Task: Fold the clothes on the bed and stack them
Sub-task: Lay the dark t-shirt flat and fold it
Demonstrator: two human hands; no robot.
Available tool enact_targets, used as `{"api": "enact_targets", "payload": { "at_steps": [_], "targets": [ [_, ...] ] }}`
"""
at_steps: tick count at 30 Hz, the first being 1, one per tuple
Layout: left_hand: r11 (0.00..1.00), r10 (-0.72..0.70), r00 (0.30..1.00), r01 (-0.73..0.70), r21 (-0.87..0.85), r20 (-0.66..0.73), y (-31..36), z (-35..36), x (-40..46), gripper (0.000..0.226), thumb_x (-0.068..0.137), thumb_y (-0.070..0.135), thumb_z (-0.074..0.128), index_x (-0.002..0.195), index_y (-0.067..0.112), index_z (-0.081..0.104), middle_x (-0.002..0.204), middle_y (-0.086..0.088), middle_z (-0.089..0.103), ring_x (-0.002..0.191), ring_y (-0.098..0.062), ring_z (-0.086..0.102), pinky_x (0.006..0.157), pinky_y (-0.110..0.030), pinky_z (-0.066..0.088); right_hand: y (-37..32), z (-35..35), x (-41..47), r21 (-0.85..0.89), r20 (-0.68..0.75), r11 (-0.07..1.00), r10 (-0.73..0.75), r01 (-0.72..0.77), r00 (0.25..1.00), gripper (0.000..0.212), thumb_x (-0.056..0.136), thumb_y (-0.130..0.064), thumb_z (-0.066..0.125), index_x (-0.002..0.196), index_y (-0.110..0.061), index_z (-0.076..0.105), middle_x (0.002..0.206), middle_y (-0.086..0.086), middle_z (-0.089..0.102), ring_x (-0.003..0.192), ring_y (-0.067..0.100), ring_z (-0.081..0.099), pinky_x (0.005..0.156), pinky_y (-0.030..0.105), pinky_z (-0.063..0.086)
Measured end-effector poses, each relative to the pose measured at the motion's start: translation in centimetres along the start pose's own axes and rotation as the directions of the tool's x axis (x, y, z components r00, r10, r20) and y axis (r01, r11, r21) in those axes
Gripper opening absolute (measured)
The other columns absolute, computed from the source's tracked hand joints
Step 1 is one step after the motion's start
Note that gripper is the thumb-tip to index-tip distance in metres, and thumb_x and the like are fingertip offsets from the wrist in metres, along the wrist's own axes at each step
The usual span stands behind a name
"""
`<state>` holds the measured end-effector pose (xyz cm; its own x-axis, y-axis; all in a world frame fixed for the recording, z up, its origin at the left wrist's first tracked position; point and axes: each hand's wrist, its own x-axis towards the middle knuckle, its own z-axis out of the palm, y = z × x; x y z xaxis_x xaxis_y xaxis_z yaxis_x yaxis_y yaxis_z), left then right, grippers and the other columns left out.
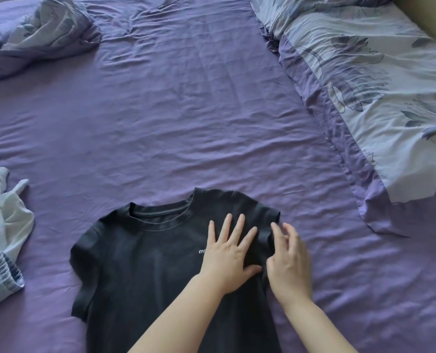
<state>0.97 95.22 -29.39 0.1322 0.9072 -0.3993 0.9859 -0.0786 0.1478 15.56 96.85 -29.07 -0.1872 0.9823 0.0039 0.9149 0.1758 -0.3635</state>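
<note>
Black cotton t-shirt (145, 271) lies flat on the purple-sheeted bed (186, 110); left hand (228, 256) presses spread on it, right hand (289, 261) loosely curled at its folded sleeve edge; white crumpled garment (2, 220) far left.

the t-shirt (140, 263) lies flat at the bed's (186, 110) near edge, crumpled clothes (2, 225) to its left, a pillow (377, 98) far right, bedding (38, 34) behind left.

one view only, worn on the person's head, looking forward and steeply down across the purple bed sheet (186, 103). it sits close above the left hand (228, 253) and right hand (289, 261), both low in frame (wide-angle, so edges bow). beyond the fingertips the bed stretches away to the frame's top.
</note>
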Motion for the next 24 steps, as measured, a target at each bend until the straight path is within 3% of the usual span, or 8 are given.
{"api": "enact_targets", "payload": {
  "at_steps": [5,8,10,12,16,20,22,24],
  "targets": [
    [0.991,-0.133,0.991,0.133,0.022,-0.019,-3.1,0.4,-3.7,0.062,0.080,0.057,0.031,0.127,0.027,0.058,0.135,-0.006,0.055,0.126,-0.029,0.051,0.099,-0.054,0.041,-3.0,1.1,-1.5,-0.063,0.136,0.911,-0.397,0.408,0.908,0.049,0.070,-0.015,0.050,0.119,-0.014,0.061,0.128,0.009,0.057,0.124,0.026,0.045,0.104,0.043,0.031],
    [0.981,-0.188,0.981,0.189,0.035,-0.048,-6.3,0.7,-6.8,0.053,0.082,0.050,0.036,0.122,0.026,0.062,0.131,-0.003,0.059,0.123,-0.028,0.054,0.096,-0.053,0.044,-6.1,2.9,-2.7,-0.040,0.318,0.861,-0.471,0.508,0.823,0.049,0.073,-0.031,0.056,0.119,-0.016,0.061,0.127,0.010,0.059,0.123,0.026,0.047,0.102,0.047,0.029],
    [0.974,-0.210,0.972,0.217,0.066,-0.101,-8.5,1.3,-8.9,0.046,0.081,0.046,0.056,0.121,0.026,0.063,0.129,-0.003,0.060,0.123,-0.029,0.054,0.097,-0.054,0.043,-8.1,4.2,-3.5,-0.057,0.387,0.850,-0.465,0.524,0.796,0.050,0.079,-0.041,0.045,0.120,-0.016,0.061,0.129,0.012,0.058,0.123,0.028,0.049,0.101,0.048,0.028],
    [0.962,-0.263,0.957,0.269,0.039,-0.124,-10.5,1.7,-10.8,0.048,0.073,0.040,0.074,0.118,0.025,0.064,0.127,-0.004,0.061,0.123,-0.031,0.054,0.098,-0.055,0.042,-10.3,4.9,-4.0,-0.070,0.435,0.846,-0.451,0.529,0.779,0.054,0.081,-0.044,0.036,0.120,-0.016,0.061,0.131,0.013,0.056,0.124,0.029,0.048,0.102,0.049,0.027],
    [0.924,-0.382,0.881,0.364,-0.114,-0.278,-14.7,2.5,-14.0,0.050,0.061,0.018,0.083,0.108,0.023,0.068,0.124,-0.010,0.062,0.123,-0.032,0.049,0.099,-0.052,0.044,-15.3,6.7,-3.9,-0.067,0.443,0.793,-0.520,0.605,0.730,0.056,0.082,-0.045,0.034,0.119,-0.015,0.063,0.130,0.011,0.057,0.124,0.029,0.050,0.101,0.049,0.027],
    [0.762,-0.647,0.666,0.539,-0.360,-0.373,-18.2,2.2,-16.0,0.064,0.066,0.012,0.078,0.126,0.017,0.056,0.135,-0.014,0.051,0.126,-0.029,0.039,0.100,-0.051,0.043,-20.6,8.2,-3.0,0.015,0.383,0.728,-0.638,0.686,0.668,0.041,0.078,-0.034,0.067,0.113,-0.012,0.066,0.124,0.009,0.062,0.115,0.027,0.058,0.092,0.044,0.049],
    [0.606,-0.774,0.589,0.582,-0.542,-0.233,-20.2,1.7,-16.2,0.070,0.086,0.024,0.063,0.146,0.016,0.029,0.151,-0.011,0.030,0.137,-0.028,0.027,0.112,-0.044,0.028,-23.2,8.8,-2.0,0.081,0.360,0.727,-0.659,0.682,0.660,0.046,0.069,-0.024,0.080,0.111,-0.011,0.066,0.122,0.009,0.063,0.109,0.027,0.061,0.078,0.040,0.055],
    [0.472,-0.805,0.587,0.544,-0.694,-0.087,-22.2,1.5,-15.9,0.076,0.091,0.032,0.056,0.151,0.016,0.012,0.152,-0.006,0.028,0.138,-0.024,0.022,0.114,-0.035,0.020,-25.7,9.1,-1.1,0.109,0.338,0.736,-0.660,0.668,0.671,0.045,0.074,-0.016,0.076,0.117,-0.010,0.063,0.127,0.009,0.059,0.112,0.028,0.059,0.073,0.042,0.055]
  ]
}}
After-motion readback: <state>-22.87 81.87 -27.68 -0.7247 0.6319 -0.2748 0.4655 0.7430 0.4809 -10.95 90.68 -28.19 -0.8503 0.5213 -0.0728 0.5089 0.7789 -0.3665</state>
